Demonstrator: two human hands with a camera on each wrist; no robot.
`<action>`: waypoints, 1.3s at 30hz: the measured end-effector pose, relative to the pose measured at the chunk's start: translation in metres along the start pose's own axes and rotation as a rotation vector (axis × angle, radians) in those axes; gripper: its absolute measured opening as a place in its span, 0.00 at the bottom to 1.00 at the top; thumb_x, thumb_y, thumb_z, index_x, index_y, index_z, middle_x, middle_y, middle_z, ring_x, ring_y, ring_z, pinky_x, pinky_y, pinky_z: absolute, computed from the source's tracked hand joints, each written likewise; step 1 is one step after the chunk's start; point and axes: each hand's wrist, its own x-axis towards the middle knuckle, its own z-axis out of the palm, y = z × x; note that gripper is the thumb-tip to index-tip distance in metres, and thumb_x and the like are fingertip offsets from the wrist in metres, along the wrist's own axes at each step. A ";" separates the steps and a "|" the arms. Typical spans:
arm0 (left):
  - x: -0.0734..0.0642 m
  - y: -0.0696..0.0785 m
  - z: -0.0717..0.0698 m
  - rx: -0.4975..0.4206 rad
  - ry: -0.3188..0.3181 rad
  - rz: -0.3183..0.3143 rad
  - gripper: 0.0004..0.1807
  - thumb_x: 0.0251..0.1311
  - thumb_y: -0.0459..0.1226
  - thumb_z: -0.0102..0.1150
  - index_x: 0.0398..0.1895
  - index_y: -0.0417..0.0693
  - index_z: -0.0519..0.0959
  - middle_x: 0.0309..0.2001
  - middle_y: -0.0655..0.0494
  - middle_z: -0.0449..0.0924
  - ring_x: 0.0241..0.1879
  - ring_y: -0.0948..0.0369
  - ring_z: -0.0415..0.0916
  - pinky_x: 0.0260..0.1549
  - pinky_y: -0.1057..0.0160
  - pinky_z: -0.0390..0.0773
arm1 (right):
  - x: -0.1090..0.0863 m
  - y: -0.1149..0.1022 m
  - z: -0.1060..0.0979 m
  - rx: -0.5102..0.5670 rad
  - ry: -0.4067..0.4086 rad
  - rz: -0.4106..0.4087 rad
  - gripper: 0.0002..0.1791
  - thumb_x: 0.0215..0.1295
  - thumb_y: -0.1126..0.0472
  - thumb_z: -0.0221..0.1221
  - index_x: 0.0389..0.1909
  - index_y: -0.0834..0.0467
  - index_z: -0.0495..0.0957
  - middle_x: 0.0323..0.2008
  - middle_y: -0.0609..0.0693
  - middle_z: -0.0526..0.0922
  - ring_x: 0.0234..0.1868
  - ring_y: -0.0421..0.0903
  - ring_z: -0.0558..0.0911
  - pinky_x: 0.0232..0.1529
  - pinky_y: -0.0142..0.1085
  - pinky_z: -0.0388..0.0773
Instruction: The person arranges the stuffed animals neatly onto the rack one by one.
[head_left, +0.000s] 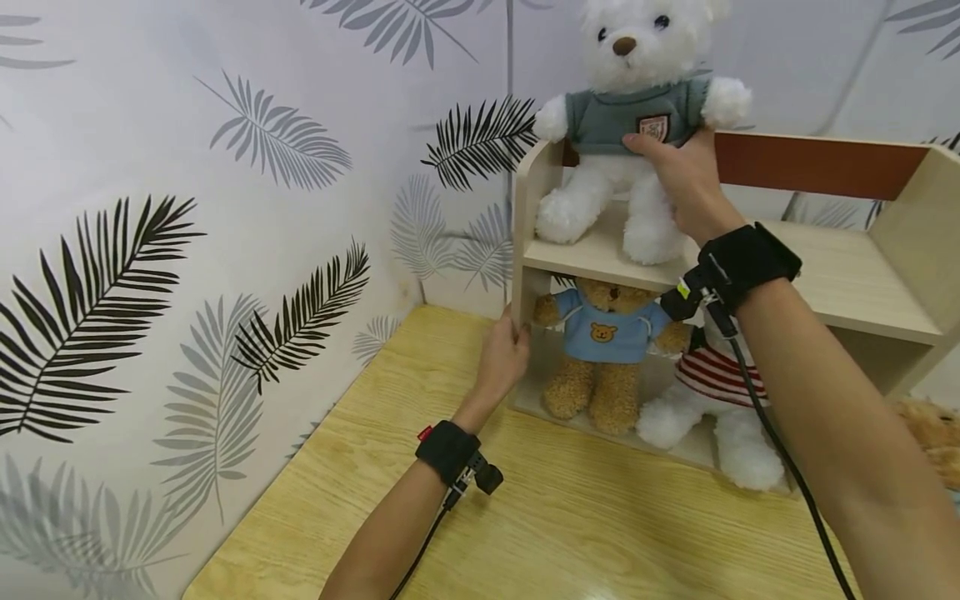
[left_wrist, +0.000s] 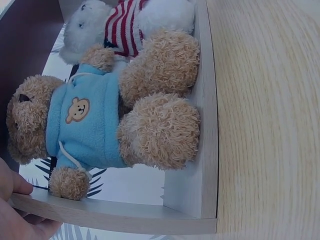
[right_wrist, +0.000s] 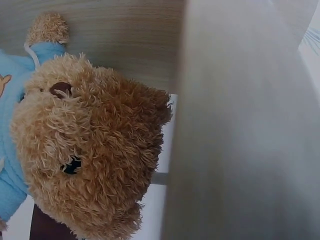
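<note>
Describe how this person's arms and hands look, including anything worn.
The left hand and right hand are bare, and no sleeves show. The wide black left wristband carries a small red tag, small black camera and thin black cable. The black right wristband carries another black camera with a yellow-green mark, and a second black cable.

Pale yellow wood-grain table (head_left: pixel 600 508) below me; leaf-printed wall (head_left: pixel 225 221) to my left, fronds black and grey. Side by side, I note a brown bear (head_left: pixel 611 333) in blue and a white bear (head_left: pixel 708 379) in red stripes. Tan plush (head_left: pixel 930 429) at far right, partly hidden.
</note>
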 end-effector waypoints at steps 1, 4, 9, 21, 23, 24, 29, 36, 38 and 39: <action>0.000 0.000 0.000 0.000 0.000 0.002 0.24 0.70 0.27 0.51 0.68 0.30 0.67 0.52 0.30 0.79 0.48 0.41 0.81 0.42 0.47 0.82 | 0.000 0.000 -0.001 -0.010 -0.005 0.007 0.51 0.66 0.50 0.64 0.78 0.48 0.39 0.76 0.45 0.49 0.73 0.37 0.52 0.70 0.26 0.49; 0.000 0.000 0.001 0.002 0.000 0.004 0.23 0.70 0.27 0.51 0.68 0.31 0.67 0.52 0.30 0.79 0.48 0.41 0.81 0.42 0.47 0.83 | 0.000 0.002 -0.003 -0.017 -0.015 0.036 0.51 0.66 0.50 0.64 0.79 0.49 0.40 0.77 0.45 0.50 0.73 0.37 0.52 0.70 0.28 0.50; -0.001 0.000 0.000 -0.001 -0.004 -0.005 0.24 0.70 0.27 0.51 0.68 0.31 0.67 0.52 0.30 0.79 0.49 0.41 0.81 0.42 0.47 0.83 | 0.002 0.007 -0.004 -0.038 -0.013 0.046 0.46 0.66 0.48 0.64 0.77 0.51 0.49 0.74 0.47 0.57 0.72 0.41 0.57 0.70 0.30 0.55; -0.002 0.003 0.004 0.005 -0.012 -0.014 0.24 0.70 0.28 0.52 0.68 0.32 0.68 0.51 0.30 0.79 0.47 0.41 0.82 0.42 0.48 0.83 | -0.007 0.009 -0.014 -0.365 -0.034 0.149 0.59 0.59 0.26 0.55 0.79 0.57 0.43 0.77 0.56 0.51 0.74 0.52 0.56 0.71 0.45 0.56; -0.002 0.003 0.003 0.000 -0.008 -0.011 0.24 0.70 0.28 0.51 0.68 0.32 0.67 0.51 0.30 0.79 0.47 0.41 0.82 0.41 0.47 0.83 | -0.009 0.009 -0.016 -0.402 -0.057 0.170 0.62 0.58 0.24 0.53 0.79 0.59 0.41 0.77 0.57 0.48 0.75 0.54 0.55 0.72 0.47 0.55; -0.002 0.003 0.003 -0.001 -0.004 -0.010 0.24 0.70 0.28 0.51 0.68 0.32 0.67 0.51 0.30 0.79 0.47 0.41 0.82 0.41 0.47 0.83 | -0.009 0.009 -0.016 -0.411 -0.064 0.174 0.62 0.58 0.24 0.53 0.79 0.59 0.40 0.78 0.58 0.46 0.75 0.55 0.55 0.72 0.48 0.55; 0.001 0.002 0.001 -0.010 0.007 0.008 0.23 0.69 0.27 0.51 0.67 0.31 0.68 0.49 0.30 0.80 0.46 0.41 0.82 0.40 0.46 0.83 | -0.011 0.005 -0.017 -0.443 -0.069 0.169 0.64 0.58 0.23 0.53 0.80 0.60 0.37 0.79 0.58 0.42 0.76 0.55 0.52 0.72 0.48 0.53; 0.001 0.003 0.002 -0.028 -0.002 -0.002 0.24 0.69 0.27 0.52 0.67 0.31 0.68 0.49 0.30 0.80 0.45 0.41 0.82 0.39 0.46 0.83 | -0.018 0.008 -0.022 -0.447 -0.092 0.146 0.63 0.58 0.22 0.51 0.80 0.60 0.38 0.78 0.59 0.44 0.75 0.57 0.52 0.72 0.51 0.54; 0.000 0.002 0.002 -0.039 -0.010 -0.013 0.23 0.70 0.27 0.51 0.67 0.31 0.68 0.50 0.30 0.80 0.45 0.41 0.82 0.39 0.46 0.83 | -0.020 0.010 -0.024 -0.436 -0.093 0.138 0.62 0.59 0.22 0.50 0.80 0.59 0.39 0.78 0.59 0.45 0.75 0.56 0.53 0.72 0.51 0.54; -0.001 0.002 0.001 -0.044 -0.015 -0.019 0.23 0.70 0.28 0.51 0.67 0.31 0.68 0.50 0.30 0.79 0.45 0.41 0.82 0.38 0.47 0.83 | -0.021 0.011 -0.025 -0.428 -0.092 0.137 0.62 0.59 0.23 0.51 0.80 0.59 0.40 0.78 0.59 0.46 0.75 0.56 0.53 0.71 0.50 0.55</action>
